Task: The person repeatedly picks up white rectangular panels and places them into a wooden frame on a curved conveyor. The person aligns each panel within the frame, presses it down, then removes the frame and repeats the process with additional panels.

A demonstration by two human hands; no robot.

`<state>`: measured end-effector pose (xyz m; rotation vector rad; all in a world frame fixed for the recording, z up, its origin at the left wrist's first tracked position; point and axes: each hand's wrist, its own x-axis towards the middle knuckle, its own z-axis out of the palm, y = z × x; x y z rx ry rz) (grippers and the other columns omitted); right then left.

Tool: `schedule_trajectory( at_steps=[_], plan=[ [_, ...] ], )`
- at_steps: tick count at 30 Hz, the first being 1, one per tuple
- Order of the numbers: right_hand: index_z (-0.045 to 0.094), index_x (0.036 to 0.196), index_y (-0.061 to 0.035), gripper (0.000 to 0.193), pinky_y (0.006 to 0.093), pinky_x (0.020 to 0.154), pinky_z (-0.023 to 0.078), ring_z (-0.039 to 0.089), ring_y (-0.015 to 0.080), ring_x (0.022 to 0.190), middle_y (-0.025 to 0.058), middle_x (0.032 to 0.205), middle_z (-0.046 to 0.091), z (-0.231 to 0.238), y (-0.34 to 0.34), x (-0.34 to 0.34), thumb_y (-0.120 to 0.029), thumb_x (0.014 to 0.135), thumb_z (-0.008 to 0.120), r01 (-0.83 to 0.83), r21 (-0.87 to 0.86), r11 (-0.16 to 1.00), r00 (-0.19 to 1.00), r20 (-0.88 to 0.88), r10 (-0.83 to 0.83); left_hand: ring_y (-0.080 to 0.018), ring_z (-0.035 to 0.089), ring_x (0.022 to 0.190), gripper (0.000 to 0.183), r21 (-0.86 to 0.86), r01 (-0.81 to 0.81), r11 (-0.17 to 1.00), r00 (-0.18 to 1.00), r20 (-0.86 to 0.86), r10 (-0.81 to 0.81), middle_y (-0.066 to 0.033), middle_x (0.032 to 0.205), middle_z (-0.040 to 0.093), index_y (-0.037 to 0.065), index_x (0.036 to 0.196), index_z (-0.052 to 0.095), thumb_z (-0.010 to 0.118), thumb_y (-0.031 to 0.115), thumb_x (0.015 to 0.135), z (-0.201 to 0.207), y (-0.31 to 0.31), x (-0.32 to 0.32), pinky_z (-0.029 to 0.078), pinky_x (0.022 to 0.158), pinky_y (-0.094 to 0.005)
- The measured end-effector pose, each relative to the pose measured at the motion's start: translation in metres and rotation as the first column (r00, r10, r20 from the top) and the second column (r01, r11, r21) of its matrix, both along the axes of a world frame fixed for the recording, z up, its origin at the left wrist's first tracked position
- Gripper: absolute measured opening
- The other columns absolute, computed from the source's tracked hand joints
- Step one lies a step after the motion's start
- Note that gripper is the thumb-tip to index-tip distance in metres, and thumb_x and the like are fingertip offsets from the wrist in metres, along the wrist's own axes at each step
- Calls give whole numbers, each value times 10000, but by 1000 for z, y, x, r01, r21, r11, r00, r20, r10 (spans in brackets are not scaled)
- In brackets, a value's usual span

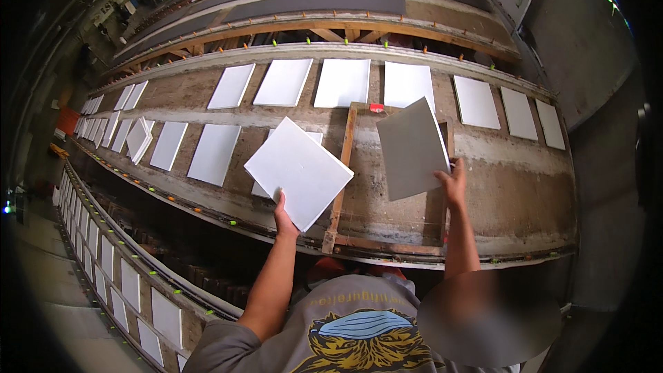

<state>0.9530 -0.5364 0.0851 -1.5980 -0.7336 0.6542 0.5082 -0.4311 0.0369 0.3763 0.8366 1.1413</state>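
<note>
Left hand [284, 215] up over the near edge of the long work bed [511, 186], fingers pinched shut on the near corner of a white tile [298, 171]. Tile held clear of the bed, turned diamond-wise, white face up, its right corner overlapping the left rail of a wooden frame [342, 179].

Right hand [454, 183] closed on the lower right corner of a grey tile [412, 148], thumb on the facing side, remaining fingers hidden behind. Grey tile tilted, raised above the inside of the wooden frame, top corner reaching toward the far rail. Cannot tell whether any edge touches the bed.

Wooden frame lying flat on the bed near its near edge, between the two hands. Small red marker [376, 107] at the frame's far rail.

Another white tile [314, 139] lying flat under the held one, mostly covered, just left of the frame.

Far row of white tiles [342, 83] laid flat along the bed's far edge, spaced apart, running left to right. Second row [214, 154] nearer the near edge, left of the frame only. A few loose tiles stacked askew [139, 139] toward the left end.

More white tiles [166, 318] on a lower line at bottom left, well apart from the hands.

Timber racking [331, 27] beyond the bed's far edge.
</note>
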Motion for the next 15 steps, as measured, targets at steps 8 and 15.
schedule_trajectory(
  at_steps=[8,15],
  plan=[
    [703,990,12,211,293,739,506,637,115,801,67,893,721,114,20,34,-55,820,808,32,136,990,985,166,-55,-334,555,1303,692,13,48,999,998,27,-49,-158,1429,569,22,1492,451,536,519,1017,-4,12,13,443,1092,-472],
    [693,1056,-97,257,464,927,517,680,354,1040,129,1006,732,134,62,-37,-195,830,766,-152,-333,931,335,869,365,-324,579,1249,683,92,121,988,992,-28,-119,-149,1376,594,19,1461,478,642,458,964,10,26,34,459,1054,-453]
  ],
)
